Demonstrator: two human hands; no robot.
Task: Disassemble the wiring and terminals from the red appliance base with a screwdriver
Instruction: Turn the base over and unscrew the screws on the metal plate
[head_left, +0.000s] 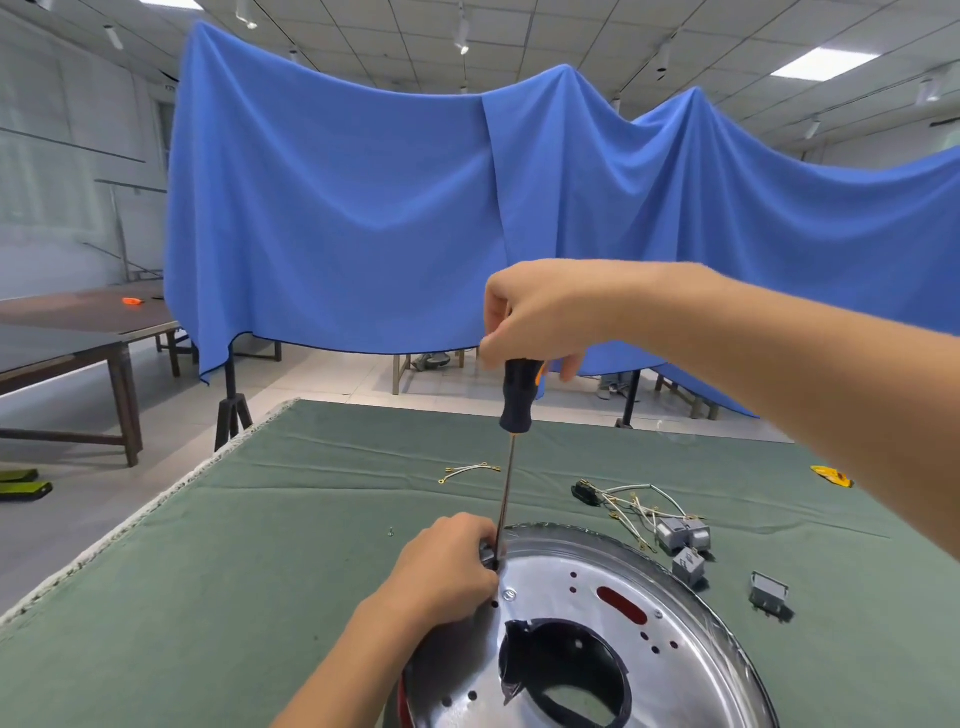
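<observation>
Far to the left, a brown table (78, 332) stands with a small orange thing (133, 301) on it. A big blue cloth (363, 208) hangs across the room behind the worktop (208, 571), which has a green cover. A tiny screw (390, 531) lies alone on the green cover. The left hand (449, 564) rests on the left edge of the round shiny base (597, 639), and its fingers curl around a small dark part (488, 555) there. The base sits at the near edge of the worktop, and a bit of red shows through a slot in its metal plate and at its bottom left edge. It has a big dark hole in the middle. The screwdriver (514, 441) stands almost straight up, with its tip down at the dark part by the left hand. The right hand (540, 317) is above it, and its fingers are wrapped around the top of the black handle. A short pair of white wires (470, 472) lies on the cover behind the shaft. To the right of the base lies a bundle of white wires (631, 501) with a black piece and gray plastic blocks (683, 545). One more gray block (769, 595) lies apart from them. Far right, partly behind the arm, is a yellow thing (831, 475).
</observation>
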